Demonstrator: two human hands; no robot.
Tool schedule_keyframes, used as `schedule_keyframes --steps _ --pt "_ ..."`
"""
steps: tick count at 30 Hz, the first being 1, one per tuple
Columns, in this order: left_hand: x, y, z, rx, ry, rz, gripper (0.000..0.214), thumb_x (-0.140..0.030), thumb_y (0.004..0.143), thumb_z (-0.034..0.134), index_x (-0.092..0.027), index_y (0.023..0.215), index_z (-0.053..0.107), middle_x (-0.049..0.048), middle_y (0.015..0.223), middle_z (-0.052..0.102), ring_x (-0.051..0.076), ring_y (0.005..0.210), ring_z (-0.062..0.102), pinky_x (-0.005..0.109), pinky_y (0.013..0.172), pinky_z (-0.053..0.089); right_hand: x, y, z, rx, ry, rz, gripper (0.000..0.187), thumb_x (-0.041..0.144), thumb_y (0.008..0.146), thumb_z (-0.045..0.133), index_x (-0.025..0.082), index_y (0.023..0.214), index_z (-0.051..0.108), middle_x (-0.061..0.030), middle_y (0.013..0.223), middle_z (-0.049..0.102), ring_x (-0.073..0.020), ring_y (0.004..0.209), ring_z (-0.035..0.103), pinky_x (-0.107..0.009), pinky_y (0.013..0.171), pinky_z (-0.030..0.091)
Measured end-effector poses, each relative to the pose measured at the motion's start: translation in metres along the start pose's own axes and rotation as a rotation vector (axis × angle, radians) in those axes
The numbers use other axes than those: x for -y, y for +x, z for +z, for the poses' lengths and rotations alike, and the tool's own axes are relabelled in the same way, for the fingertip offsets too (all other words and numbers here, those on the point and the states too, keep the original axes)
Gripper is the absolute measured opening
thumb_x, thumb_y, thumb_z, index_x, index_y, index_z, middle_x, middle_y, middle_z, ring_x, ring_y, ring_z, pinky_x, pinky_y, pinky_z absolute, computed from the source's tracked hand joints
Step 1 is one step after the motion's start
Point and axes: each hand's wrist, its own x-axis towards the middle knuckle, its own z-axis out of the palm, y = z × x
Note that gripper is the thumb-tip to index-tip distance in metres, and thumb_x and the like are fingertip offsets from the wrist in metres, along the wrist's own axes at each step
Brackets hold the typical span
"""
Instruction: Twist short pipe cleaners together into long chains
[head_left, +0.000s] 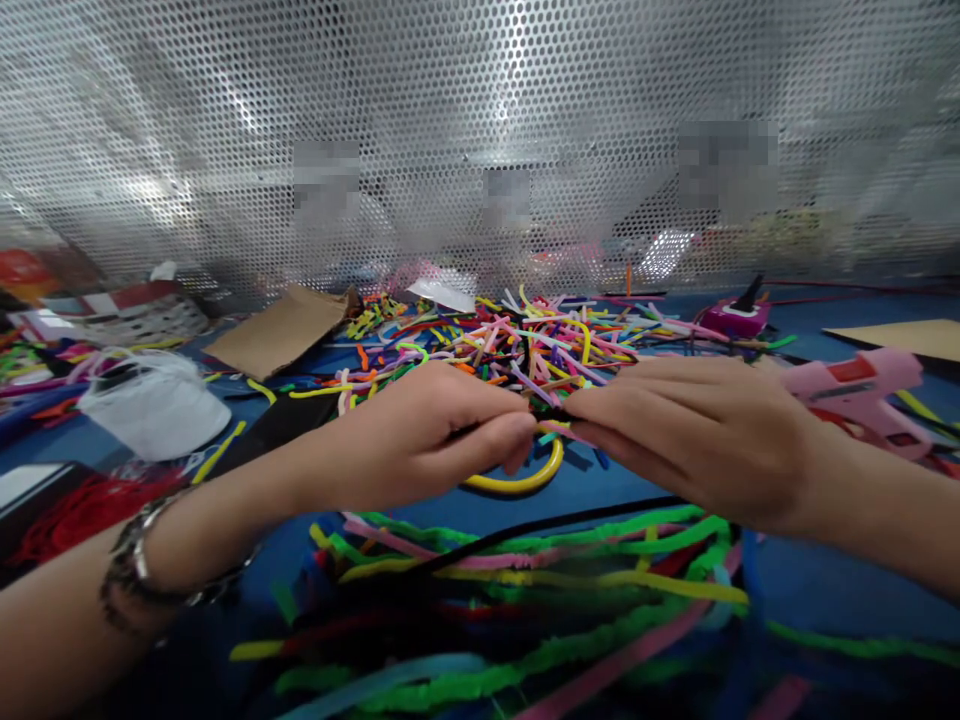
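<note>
My left hand [427,437] is closed in a pinch, thumb against the curled fingers. Facing it, my right hand [690,425] has its fingers pressed together, tips almost meeting the left ones. A short dark stretch of black pipe cleaner [551,413] shows between the fingertips of both hands; the rest of it is hidden. Just under the hands curves a yellow pipe cleaner [521,485]. Closer to me lie long green, pink, yellow and blue pipe cleaners [540,580], partly blurred, with a black strand [525,530] across them.
A heap of cut coloured pipe cleaners [517,350] lies beyond my hands. Brown cardboard [281,330], a white bag-like item [157,405] and red strands [90,515] are on the left. A pink glue gun [885,390] lies right. Perforated metal mesh [420,120] stands behind.
</note>
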Motion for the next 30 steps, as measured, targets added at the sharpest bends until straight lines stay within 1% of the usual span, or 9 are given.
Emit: schedule_keyframes --steps 5,8,11,16,18,21,24,27,30 --pt "0.002 0.003 0.009 0.241 -0.561 -0.218 0.037 -0.028 0.089 0.023 -0.013 0.068 0.05 -0.0047 0.053 0.035 0.006 0.047 0.034 0.014 0.044 0.031 0.005 0.0 -0.005 -0.055 -0.272 -0.273 0.025 0.01 0.084 0.034 0.013 0.079 0.059 -0.001 0.059 0.06 -0.0117 0.051 0.05 -0.027 0.049 0.035" --pt "0.002 0.004 0.018 0.335 -0.702 -0.212 0.036 -0.027 0.089 0.023 -0.013 0.067 0.047 -0.0039 0.058 0.039 0.005 0.051 0.037 0.014 0.049 0.034 0.009 0.002 -0.007 -0.041 -0.283 -0.365 0.024 0.012 0.085 0.034 0.015 0.08 0.058 -0.0011 0.063 0.061 -0.0117 0.054 0.051 -0.027 0.05 0.035" --pt "0.005 0.004 0.022 0.241 -0.458 -0.096 0.028 -0.021 0.088 0.03 -0.014 0.068 0.047 -0.0039 0.063 0.046 0.005 0.057 0.042 0.012 0.055 0.035 0.007 0.002 -0.005 -0.019 -0.186 -0.305 0.028 0.012 0.086 0.031 0.017 0.075 0.057 -0.0007 0.064 0.06 -0.0116 0.055 0.049 -0.027 0.05 0.034" --pt "0.008 0.001 0.023 -0.094 0.383 0.17 0.026 -0.014 0.087 0.033 -0.015 0.065 0.047 -0.0043 0.056 0.046 0.007 0.049 0.041 0.019 0.047 0.029 0.004 0.001 0.004 0.036 0.078 -0.101 0.028 0.011 0.085 0.033 0.015 0.066 0.053 -0.0005 0.057 0.052 -0.0103 0.053 0.042 -0.025 0.047 0.029" --pt "0.005 0.0 0.022 -0.127 0.696 0.247 0.027 -0.011 0.086 0.03 -0.015 0.069 0.05 -0.0029 0.054 0.047 0.01 0.049 0.043 0.023 0.048 0.029 0.006 0.003 0.003 0.086 0.28 0.061 0.024 0.013 0.084 0.036 0.015 0.065 0.051 0.0015 0.055 0.048 -0.0078 0.051 0.039 -0.022 0.046 0.028" --pt "-0.001 -0.002 0.019 -0.172 1.021 0.389 0.027 -0.009 0.085 0.03 -0.014 0.073 0.053 -0.0028 0.051 0.046 0.012 0.047 0.044 0.026 0.048 0.03 0.011 0.009 -0.001 0.29 0.751 0.403 0.021 0.019 0.084 0.039 0.015 0.064 0.046 0.0052 0.052 0.038 -0.0042 0.045 0.032 -0.017 0.04 0.025" --pt "-0.004 -0.004 0.015 -0.237 1.135 0.542 0.023 -0.009 0.085 0.033 -0.014 0.073 0.052 -0.0042 0.051 0.046 0.01 0.045 0.044 0.025 0.045 0.029 0.014 0.012 0.0 0.465 1.244 0.635 0.024 0.028 0.083 0.04 0.016 0.062 0.04 0.0065 0.05 0.034 -0.0031 0.042 0.029 -0.015 0.036 0.022" --pt "-0.003 -0.004 0.013 -0.282 1.15 0.61 0.022 -0.011 0.085 0.034 -0.013 0.076 0.053 -0.0052 0.051 0.046 0.008 0.045 0.045 0.024 0.043 0.03 0.015 0.009 0.009 0.442 1.559 0.715 0.023 0.031 0.081 0.044 0.016 0.063 0.039 0.0073 0.049 0.032 -0.0031 0.042 0.03 -0.015 0.038 0.026" --pt "-0.001 -0.004 0.014 -0.284 1.134 0.61 0.022 -0.011 0.085 0.034 -0.013 0.076 0.054 -0.0052 0.051 0.047 0.008 0.045 0.045 0.024 0.044 0.03 0.015 0.007 0.015 0.399 1.636 0.698 0.021 0.032 0.081 0.043 0.016 0.066 0.039 0.0084 0.049 0.029 -0.0036 0.041 0.028 -0.016 0.04 0.03"
